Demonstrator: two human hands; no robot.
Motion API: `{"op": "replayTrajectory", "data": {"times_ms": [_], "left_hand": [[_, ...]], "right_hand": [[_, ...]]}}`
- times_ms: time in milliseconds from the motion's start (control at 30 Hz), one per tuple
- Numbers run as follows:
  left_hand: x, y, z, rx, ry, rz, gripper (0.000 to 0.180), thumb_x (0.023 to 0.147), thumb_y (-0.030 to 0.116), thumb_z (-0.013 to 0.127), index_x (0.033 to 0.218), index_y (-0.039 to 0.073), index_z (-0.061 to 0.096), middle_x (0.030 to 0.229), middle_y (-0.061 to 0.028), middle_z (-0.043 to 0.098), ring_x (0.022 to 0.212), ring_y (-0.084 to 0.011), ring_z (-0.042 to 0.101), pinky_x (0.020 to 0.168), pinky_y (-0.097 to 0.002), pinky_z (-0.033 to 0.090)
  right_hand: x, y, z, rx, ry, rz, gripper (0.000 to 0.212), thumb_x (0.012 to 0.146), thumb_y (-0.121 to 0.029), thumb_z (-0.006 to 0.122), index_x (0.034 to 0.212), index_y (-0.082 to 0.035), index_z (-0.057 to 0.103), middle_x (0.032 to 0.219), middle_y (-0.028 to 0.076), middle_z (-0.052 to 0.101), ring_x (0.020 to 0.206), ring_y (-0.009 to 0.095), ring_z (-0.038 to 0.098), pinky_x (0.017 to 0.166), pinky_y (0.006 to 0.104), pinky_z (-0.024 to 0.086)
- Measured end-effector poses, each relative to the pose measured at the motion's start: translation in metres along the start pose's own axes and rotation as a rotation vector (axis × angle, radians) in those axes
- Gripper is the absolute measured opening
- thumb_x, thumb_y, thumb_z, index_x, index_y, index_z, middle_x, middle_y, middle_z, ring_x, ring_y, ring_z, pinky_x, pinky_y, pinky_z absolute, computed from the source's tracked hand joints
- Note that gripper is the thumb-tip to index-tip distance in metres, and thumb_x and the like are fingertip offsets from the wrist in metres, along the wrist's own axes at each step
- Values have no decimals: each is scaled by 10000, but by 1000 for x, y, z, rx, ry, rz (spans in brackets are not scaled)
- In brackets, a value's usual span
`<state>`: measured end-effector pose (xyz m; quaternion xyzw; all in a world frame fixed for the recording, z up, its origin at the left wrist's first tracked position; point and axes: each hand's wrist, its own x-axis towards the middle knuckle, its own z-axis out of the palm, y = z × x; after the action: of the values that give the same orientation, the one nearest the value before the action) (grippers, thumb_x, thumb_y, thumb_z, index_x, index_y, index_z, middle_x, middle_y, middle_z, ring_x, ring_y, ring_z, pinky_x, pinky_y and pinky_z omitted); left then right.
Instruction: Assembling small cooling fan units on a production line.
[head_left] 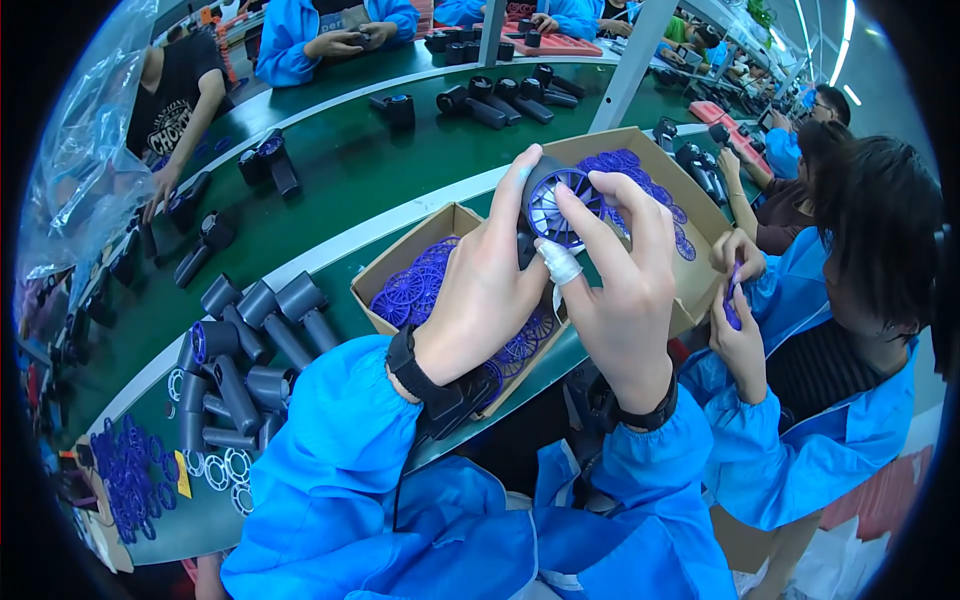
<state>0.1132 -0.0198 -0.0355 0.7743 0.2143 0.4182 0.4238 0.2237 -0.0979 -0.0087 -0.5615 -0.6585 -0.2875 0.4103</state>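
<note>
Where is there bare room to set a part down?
The green belt is bare between the far housings and white rail. Crowded: the near bench around the near housings and purple rings, and the small box of wheels.

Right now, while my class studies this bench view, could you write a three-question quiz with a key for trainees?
1. What do the left-hand grip and right-hand grip hold together?

2. Which grip wears the wrinkled white wrap?
A. left
B. right
C. both

3. True or false: the smaller tan cardboard box contains purple spoked rings.

Key: 1. A dark grey cylindrical housing with a purple spoked face. 2. B. 3. True.
</note>
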Motion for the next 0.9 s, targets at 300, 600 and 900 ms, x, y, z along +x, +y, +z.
{"op": "replayTrajectory", "data": {"times_ms": [300,600,900], "left_hand": [[-1,-1,-3,51,54,112,741,824,-7,567,1449,112,185,950,-268,621,835,-433,628,673,-467,495],[-4,0,-2,19,36,122,717,843,-14,550,1448,126,190,1048,-286,590,902,-436,619,702,-460,494],[-3,5,-1,-73,-30,86,697,852,-22,533,1442,130,195,1107,-272,571,943,-443,617,757,-461,498]], "right_hand": [[-2,0,6,-6,26,-35,438,655,-7,723,1085,-71,670,1157,133,542,1048,302,526,866,386,460],[-6,5,7,29,57,27,409,658,-52,750,1060,-84,685,1160,136,555,1054,300,533,866,384,464],[-6,10,5,65,87,-25,390,637,-78,776,1019,-88,697,1144,139,579,1034,307,551,865,391,462]]}}
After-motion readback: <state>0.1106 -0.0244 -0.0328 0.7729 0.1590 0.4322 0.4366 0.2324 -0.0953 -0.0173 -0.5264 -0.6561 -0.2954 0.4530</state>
